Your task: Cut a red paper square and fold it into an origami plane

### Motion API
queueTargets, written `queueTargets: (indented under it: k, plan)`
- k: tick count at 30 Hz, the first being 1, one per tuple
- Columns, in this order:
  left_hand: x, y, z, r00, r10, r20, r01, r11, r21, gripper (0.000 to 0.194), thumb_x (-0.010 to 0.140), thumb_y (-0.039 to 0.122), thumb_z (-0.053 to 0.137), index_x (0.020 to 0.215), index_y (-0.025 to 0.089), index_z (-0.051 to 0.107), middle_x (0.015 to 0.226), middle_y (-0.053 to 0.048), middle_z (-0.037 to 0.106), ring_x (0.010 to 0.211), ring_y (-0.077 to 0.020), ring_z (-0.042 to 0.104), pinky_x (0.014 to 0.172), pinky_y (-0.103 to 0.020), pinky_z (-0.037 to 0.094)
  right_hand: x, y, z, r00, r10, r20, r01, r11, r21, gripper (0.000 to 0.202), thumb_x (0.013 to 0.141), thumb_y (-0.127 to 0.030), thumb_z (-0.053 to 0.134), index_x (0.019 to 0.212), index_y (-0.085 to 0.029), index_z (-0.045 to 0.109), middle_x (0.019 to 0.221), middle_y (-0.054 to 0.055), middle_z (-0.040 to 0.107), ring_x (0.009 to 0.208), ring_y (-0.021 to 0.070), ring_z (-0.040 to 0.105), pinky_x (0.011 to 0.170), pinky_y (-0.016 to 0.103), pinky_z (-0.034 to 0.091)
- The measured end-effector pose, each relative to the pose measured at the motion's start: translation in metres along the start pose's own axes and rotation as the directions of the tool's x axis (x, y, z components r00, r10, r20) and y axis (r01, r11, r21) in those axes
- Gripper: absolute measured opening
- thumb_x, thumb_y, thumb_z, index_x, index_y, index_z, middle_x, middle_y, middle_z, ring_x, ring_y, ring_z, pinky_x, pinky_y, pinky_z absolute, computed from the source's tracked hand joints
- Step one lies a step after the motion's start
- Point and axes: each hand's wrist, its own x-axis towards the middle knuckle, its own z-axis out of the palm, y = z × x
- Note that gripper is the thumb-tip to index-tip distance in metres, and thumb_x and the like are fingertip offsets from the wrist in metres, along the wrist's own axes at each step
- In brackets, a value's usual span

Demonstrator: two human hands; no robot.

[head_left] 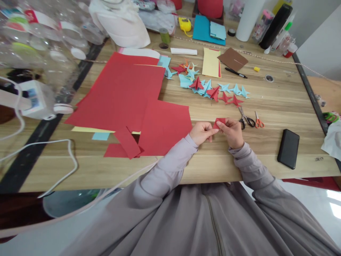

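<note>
"Near the front edge of the table [213,170], right of its middle, how are the two hands placed?"

"Close together, over the wood. The right hand [233,133] pinches a small piece of red paper [220,121], its thumb on the paper's face. The left hand [201,133] has its fingertips at the lower left of that piece; whether they grip it or only touch it, I can't tell."

"What lies closest?"

"Just beyond the right hand, black-handled scissors [249,121], blades toward the back edge, and orange-handled scissors [259,123] just beside them, nearer the right edge."

"And farther back?"

"Folded paper birds [213,93], mostly red and light blue, some overlapping. Behind them are a black pen [236,72], a brown sheet [233,59] and some yellow paper [210,62]. Toward the back edge, a yellow tape measure [184,24] sits left of some blue paper [201,30]."

"Out to the sides?"

"Large red sheets [117,92] overlap on the left, with two red strips [128,143] crossing nearer the front edge. Clear plastic bottles [42,32] crowd the back left corner. Toward the front right corner lies a flat black device [288,148]."
</note>
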Motion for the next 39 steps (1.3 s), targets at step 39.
queueTargets:
  k: [39]
  plan:
    - [0.0050,-0.0031,-0.0024,0.933,0.213,-0.291,-0.276,0.941,-0.194,0.038,0.062,0.037,0.078,0.076,0.019,0.049,0.068,0.005,0.055,0.045,-0.0081,0.054,0.038,-0.021,0.048,-0.0060,-0.0060,0.0001,0.993,-0.115,0.035,0.112,0.990,0.083,0.028,0.069,-0.035,0.077,0.088,-0.022,0.062,0.059,-0.005,0.064,0.053,0.0097,0.059,0.054,0.024,0.050]
